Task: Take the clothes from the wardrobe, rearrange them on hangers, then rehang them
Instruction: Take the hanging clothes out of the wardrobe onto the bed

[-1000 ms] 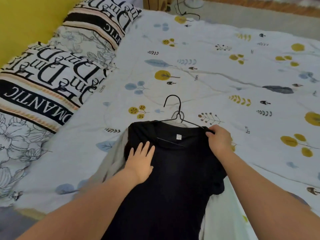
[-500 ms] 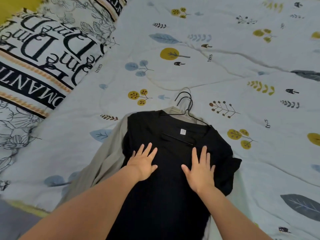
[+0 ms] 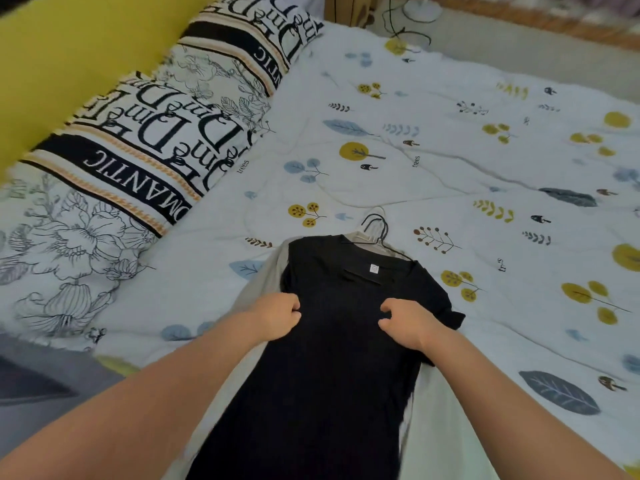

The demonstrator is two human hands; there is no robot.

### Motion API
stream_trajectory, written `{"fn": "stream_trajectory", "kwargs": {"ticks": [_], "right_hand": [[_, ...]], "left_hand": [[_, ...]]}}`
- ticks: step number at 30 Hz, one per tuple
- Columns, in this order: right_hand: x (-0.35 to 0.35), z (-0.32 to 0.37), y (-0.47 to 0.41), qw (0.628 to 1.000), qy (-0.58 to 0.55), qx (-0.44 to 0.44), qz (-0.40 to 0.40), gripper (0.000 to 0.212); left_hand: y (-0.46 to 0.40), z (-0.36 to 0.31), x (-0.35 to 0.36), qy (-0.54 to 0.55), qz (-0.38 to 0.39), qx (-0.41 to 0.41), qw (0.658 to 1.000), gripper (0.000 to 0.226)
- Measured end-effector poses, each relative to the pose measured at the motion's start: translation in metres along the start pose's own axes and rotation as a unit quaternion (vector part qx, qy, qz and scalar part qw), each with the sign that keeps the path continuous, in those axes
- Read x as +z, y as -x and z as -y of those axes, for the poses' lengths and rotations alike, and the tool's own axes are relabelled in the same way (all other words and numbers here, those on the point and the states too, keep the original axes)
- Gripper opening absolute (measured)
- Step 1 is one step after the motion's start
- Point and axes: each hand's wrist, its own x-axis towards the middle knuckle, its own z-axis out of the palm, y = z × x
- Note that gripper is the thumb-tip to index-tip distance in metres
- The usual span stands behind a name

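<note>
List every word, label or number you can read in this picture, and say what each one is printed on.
"MANTIC", its start hidden: black band of the near pillow.
"TIC": black band of the far pillow.
"trees", printed twice: bedspread.
Large "Dme"-like script on both pillows: uncertain.
White tag in the black shirt: too small to read.

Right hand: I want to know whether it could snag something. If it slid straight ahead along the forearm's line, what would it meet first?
The right hand points up the black shirt. Going on, it would likely meet the neckline and its white label, then the hanger; depth is unclear.
</note>
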Motion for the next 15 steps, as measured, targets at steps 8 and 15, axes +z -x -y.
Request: {"fn": "stream_trajectory", "kwargs": {"ticks": [8, 15], "right_hand": [[0.01, 0.061, 0.119, 0.997, 0.05, -0.053, 0.011, 0.043], [0.021, 0.119, 0.213, 0.987, 0.142, -0.076, 0.027, 0.044]], "left_hand": [[0.149, 0.065, -0.023, -0.046, -0.021, -0.014, 0.999, 0.039], [0.301, 0.126, -0.021, -0.024, -0.083, -0.056, 0.995, 0.041]]}}
